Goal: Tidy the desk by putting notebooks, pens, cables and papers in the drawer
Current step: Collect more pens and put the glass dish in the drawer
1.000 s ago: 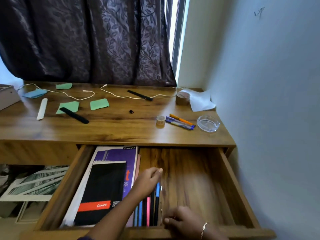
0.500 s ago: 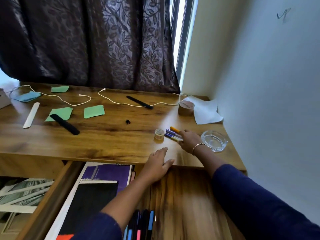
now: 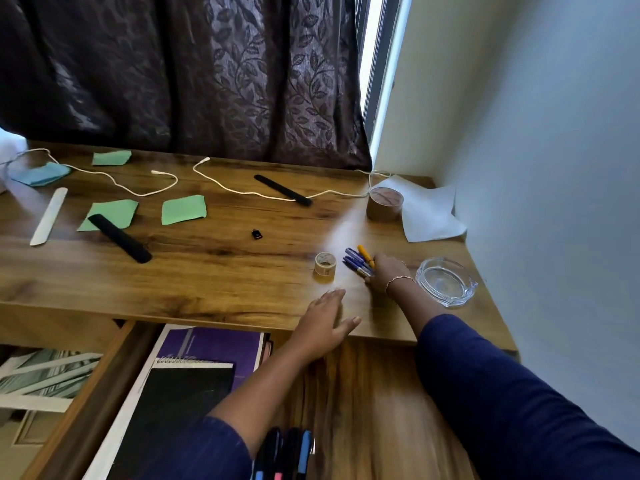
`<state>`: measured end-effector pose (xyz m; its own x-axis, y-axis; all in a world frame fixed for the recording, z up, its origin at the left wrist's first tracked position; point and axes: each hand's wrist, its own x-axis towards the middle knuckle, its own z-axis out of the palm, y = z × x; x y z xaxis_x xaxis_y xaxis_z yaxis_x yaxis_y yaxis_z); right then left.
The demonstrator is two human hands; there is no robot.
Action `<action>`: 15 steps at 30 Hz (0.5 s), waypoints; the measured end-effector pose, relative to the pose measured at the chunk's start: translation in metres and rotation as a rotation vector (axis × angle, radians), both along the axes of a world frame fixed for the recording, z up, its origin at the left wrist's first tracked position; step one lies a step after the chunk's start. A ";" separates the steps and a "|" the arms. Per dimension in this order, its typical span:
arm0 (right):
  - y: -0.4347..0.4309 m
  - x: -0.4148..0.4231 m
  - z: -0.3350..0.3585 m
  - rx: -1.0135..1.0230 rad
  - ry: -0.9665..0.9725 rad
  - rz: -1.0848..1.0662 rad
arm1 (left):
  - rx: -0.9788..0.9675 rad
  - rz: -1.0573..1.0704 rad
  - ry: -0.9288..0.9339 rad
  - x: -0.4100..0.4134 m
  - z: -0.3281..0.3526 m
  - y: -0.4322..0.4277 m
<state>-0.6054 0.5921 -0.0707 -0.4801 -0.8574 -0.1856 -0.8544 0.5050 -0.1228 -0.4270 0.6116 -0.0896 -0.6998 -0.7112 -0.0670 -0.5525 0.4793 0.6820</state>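
So right now I've got the right hand (image 3: pixel 384 273) down on the loose pens (image 3: pixel 356 260) near the desk's (image 3: pixel 225 271) right end, fingers curled over their near ends. It looks like a proper grip. The pens sit between the small tape roll (image 3: pixel 325 267) and the glass ashtray (image 3: pixel 445 282). The left hand (image 3: pixel 325 318) lies flat on the front edge of the desk, fingers straight, holding nothing. The drawer (image 3: pixel 363 393) is open below, with notebooks (image 3: pixel 194 372) on its left side and stowed pens (image 3: pixel 285 452) beside them. The cables (image 3: pixel 242 192) and green papers (image 3: pixel 183 209) are on the desk, further back.
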 end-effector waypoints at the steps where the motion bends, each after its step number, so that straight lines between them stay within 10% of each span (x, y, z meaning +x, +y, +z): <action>1: 0.000 0.002 0.001 0.006 -0.010 -0.011 | 0.023 0.014 0.024 0.000 0.000 -0.001; 7: 0.011 0.010 0.001 -0.065 -0.102 -0.021 | 0.193 0.121 0.227 0.000 0.002 -0.006; 11: 0.036 0.018 0.013 -0.604 -0.916 -0.109 | 0.278 0.174 0.415 -0.007 0.015 -0.013; 15: 0.059 0.035 0.011 -0.856 -1.190 -0.094 | 0.252 0.169 0.493 -0.017 0.030 -0.016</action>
